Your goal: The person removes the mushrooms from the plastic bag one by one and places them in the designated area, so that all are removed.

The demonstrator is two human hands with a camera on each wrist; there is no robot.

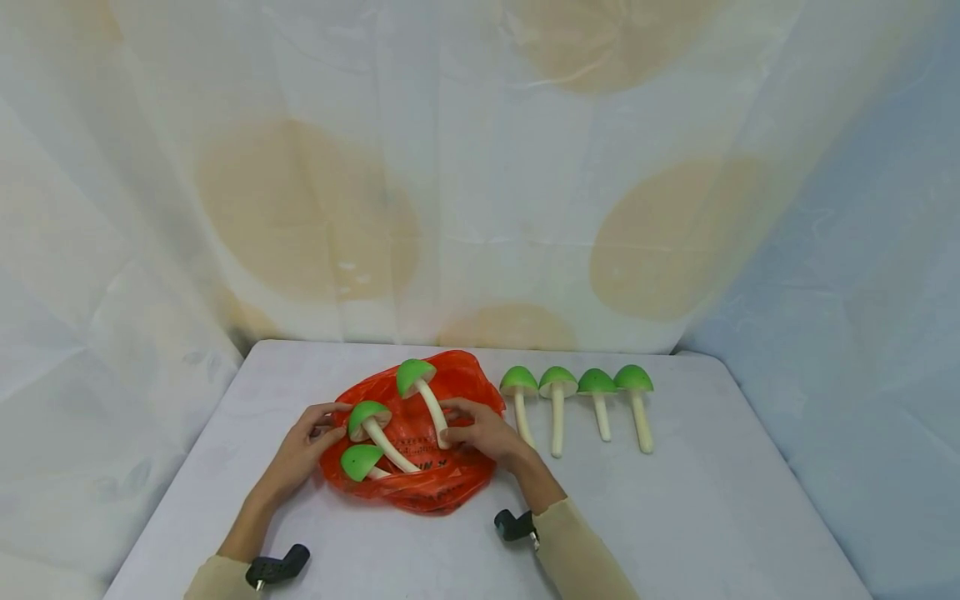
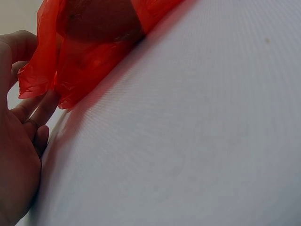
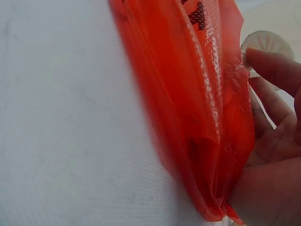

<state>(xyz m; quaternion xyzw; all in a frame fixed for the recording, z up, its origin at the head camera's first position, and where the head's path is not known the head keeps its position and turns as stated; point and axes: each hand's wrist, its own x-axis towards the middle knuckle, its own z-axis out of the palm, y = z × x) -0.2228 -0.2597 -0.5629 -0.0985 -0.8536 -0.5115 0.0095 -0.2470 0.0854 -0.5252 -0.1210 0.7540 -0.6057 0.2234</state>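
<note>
A crumpled red plastic bag with dark print lies on the table, and its mouth shows three toy mushrooms with green caps and white stems. At the bag's left side my left hand grips its edge, the film between thumb and fingers in the left wrist view. My right hand reaches over the bag's right side and pinches the stem of the uppermost mushroom. Left of it lie a second mushroom and a third mushroom, whose stem is partly hidden by the bag.
Right of the bag several more green-capped mushrooms lie in a row, caps toward the back. The white table ends at a patterned curtain behind, with pale sheets on both sides. A black wrist device sits on each forearm.
</note>
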